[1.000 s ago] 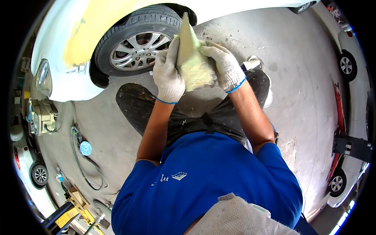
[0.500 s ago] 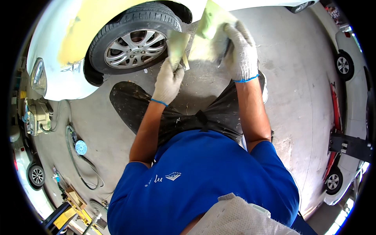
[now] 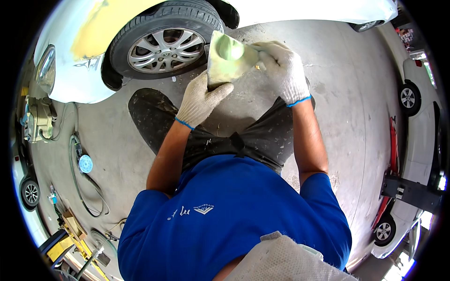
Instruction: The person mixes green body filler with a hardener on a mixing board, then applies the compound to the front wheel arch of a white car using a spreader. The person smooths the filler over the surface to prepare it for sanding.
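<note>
Two gloved hands meet at upper centre of the frame on one thing: a pale green-yellow board point(image 3: 224, 58), smeared w/ what looks like filler. Left hand point(image 3: 200, 100) is closed on its lower edge from below, fingers curled up the near face. Right hand point(image 3: 281, 70) is curled shut at the board's right side, gripping something thin against it; can't tell what, prob. a spreader blade, mostly hidden by the glove. Board's long axis runs roughly up-down in frame, tilted a bit left at the top, flat face toward the camera. It sits directly ahead of both hands, above the knees; both touch it, the left bearing it from under, the right working from the side. Just behind, upper left, a tyre w/ silver wheel point(image 3: 164, 44) on a white car point(image 3: 70, 70) w/ a yellow patch on the fender. Labels: small white chevron logo on the blue shirt point(image 3: 234, 210), lower centre. Round light-blue disc point(image 3: 85, 164) on the floor point(image 3: 356, 93) at left, hoses beside it. No signs readable.
</note>
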`<state>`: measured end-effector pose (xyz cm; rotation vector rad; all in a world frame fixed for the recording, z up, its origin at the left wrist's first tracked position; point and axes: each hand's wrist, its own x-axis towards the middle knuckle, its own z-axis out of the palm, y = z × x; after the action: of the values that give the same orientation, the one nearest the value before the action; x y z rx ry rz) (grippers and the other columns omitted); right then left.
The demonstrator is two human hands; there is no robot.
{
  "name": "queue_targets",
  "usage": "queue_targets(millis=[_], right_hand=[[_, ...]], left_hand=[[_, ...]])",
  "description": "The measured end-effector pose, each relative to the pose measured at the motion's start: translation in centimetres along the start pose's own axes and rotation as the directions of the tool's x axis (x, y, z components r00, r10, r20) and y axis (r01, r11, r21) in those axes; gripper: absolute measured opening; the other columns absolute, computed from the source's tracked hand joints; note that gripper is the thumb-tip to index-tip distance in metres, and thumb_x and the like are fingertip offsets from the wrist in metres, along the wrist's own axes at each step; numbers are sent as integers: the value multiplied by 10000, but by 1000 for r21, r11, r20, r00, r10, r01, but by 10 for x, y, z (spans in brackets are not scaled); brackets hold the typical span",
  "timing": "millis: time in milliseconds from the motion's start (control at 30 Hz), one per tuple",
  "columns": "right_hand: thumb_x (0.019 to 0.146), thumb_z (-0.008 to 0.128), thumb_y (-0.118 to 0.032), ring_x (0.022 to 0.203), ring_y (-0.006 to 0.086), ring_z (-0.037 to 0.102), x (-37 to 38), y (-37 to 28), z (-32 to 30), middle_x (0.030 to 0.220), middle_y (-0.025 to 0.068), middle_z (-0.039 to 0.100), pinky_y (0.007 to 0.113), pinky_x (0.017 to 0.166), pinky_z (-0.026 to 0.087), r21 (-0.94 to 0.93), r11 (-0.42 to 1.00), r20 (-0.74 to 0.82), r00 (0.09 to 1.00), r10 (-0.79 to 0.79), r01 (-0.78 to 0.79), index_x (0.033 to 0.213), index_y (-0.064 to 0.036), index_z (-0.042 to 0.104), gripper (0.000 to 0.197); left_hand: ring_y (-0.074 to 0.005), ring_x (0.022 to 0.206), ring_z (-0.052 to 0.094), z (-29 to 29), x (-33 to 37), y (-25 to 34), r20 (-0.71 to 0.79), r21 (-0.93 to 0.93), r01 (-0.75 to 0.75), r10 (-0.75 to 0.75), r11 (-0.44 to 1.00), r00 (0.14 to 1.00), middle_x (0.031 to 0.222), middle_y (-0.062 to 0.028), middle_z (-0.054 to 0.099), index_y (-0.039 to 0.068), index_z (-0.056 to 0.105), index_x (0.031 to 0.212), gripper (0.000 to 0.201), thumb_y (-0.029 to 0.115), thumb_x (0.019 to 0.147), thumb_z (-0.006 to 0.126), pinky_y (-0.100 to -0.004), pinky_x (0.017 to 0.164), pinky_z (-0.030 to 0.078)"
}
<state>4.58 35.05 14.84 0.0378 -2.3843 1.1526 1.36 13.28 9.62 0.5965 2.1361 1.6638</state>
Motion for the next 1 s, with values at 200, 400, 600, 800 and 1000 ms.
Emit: queue_targets(millis=[200, 400, 600, 800, 1000], right_hand=[[792, 660, 3, 920, 285, 675, -22, -16, 28, 1027, 118, 692, 373, 801, 558, -351, 798, -33, 846, -533, 489, 1088, -43, 695, 302], [879, 613, 50, 890, 253, 693, -12, -32, 9, 1006, 147, 706, 325, 771, 558, -282, 896, -154, 906, -395, 343, 1076, -10, 712, 229], [809, 672, -4, 896, 273, 678, -5, -26, 8, 1025, 116, 699, 369, 808, 562, -222, 864, -77, 875, -477, 452, 1073, -62, 714, 274], [878, 631, -8, 919, 274, 701, 17, -8, -1, 1029, 111, 706, 351, 791, 570, -82, 897, -124, 889, -441, 434, 1102, -48, 717, 243], [951, 591, -67, 846, 117, 665, 4, -8, -6, 978, 83, 719, 280, 750, 545, 157, 972, -262, 942, 211, -175, 1125, -11, 711, 218]], left_hand=[[-126, 821, 603, 6, 7, 9, -78, 31, -174, 176, 984, 981, 903, -60, 668, -6, 657, 1137, 296, 100, 863, 699, -299, 754, 498], [-167, 915, 659, 5, 5, 10, -35, 97, -122, 126, 988, 991, 1012, -109, 704, -19, 640, 1152, 336, 115, 849, 693, -327, 826, 518], [-132, 852, 634, 6, 5, 8, -50, 68, -216, 219, 974, 974, 944, -75, 692, -21, 646, 1148, 322, 125, 864, 689, -315, 782, 516], [-78, 752, 592, 6, 4, 21, 43, -45, -106, 108, 993, 993, 860, -32, 660, -15, 664, 1129, 287, 90, 863, 683, -257, 671, 491], [-70, 761, 578, -2, 4, 14, -59, -15, -142, 141, 990, 988, 908, -40, 654, 2, 619, 1198, 366, 37, 844, 701, -278, 694, 503]])
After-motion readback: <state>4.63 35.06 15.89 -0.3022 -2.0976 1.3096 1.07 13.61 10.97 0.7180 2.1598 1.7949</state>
